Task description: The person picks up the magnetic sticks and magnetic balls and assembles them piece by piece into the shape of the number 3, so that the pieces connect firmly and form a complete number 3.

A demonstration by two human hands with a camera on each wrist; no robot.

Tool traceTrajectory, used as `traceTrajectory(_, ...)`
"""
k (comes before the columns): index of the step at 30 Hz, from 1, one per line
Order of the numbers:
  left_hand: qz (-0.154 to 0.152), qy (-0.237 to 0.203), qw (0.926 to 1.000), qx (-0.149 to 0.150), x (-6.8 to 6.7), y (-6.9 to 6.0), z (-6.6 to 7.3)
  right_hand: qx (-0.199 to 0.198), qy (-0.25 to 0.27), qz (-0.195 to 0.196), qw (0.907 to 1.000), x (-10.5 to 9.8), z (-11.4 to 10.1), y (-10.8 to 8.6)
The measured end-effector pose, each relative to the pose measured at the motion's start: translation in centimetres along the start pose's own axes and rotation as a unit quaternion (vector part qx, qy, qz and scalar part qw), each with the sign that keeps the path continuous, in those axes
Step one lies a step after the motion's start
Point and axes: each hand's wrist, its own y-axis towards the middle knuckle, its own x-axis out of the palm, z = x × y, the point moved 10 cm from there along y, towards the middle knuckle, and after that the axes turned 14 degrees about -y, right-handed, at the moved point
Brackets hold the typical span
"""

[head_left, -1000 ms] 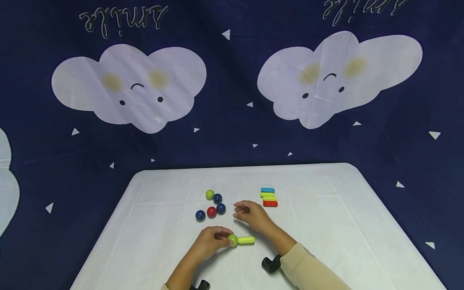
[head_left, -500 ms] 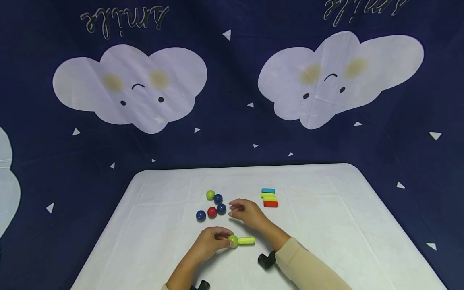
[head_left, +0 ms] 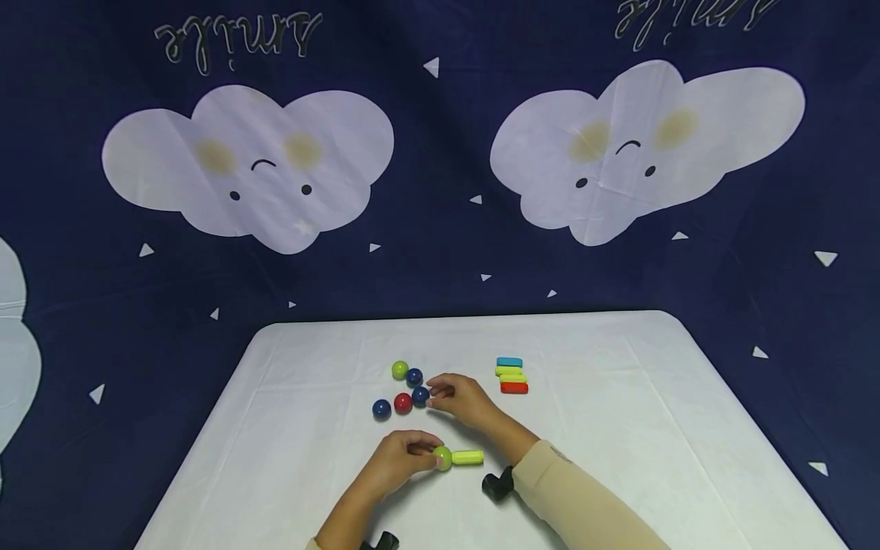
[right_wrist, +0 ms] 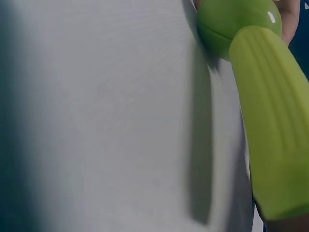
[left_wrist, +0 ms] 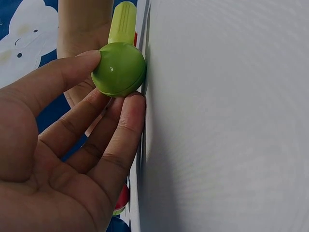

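My left hand [head_left: 400, 460] pinches a glossy green ball [left_wrist: 118, 70] between thumb and fingertips, low over the table. A ribbed yellow-green rod [head_left: 468, 457] is joined to that ball and points right; it looms large in the right wrist view. My right hand [head_left: 465, 399] is farther back, thumb and fingers apart, with its fingertips at the right edge of a dark blue ball [head_left: 420, 396]. Whether they touch it I cannot tell. Beside that ball are a red ball [head_left: 402, 403], another blue ball [head_left: 414, 377], a green ball [head_left: 400, 370] and a blue ball [head_left: 381, 409] at left.
Behind the right hand lie a blue rod [head_left: 509, 362], two yellow-green rods [head_left: 511, 378] and a red rod [head_left: 514, 388], stacked side by side. A white cloth covers the table [head_left: 605, 458]. A dark blue curtain [head_left: 440, 275] with clouds hangs behind its far edge.
My right hand has moved left and slightly away from me, up to the nearest dark blue ball. My left hand keeps its hold on the green ball with the rod, nearly still.
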Motion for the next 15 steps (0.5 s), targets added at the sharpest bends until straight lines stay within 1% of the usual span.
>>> traceTrajectory(8, 0.002, -0.002, 1.0000, -0.003, -0.1, 0.0, 0.0, -0.007, -0.013, 0.000, 0.9999, 0.3, -0.2, 0.6)
traceTrajectory(15, -0.002, -0.019, 0.9998, -0.004, 0.0, 0.1, -0.1, 0.007, -0.018, -0.001, 0.9998, 0.7, 0.2, 1.1)
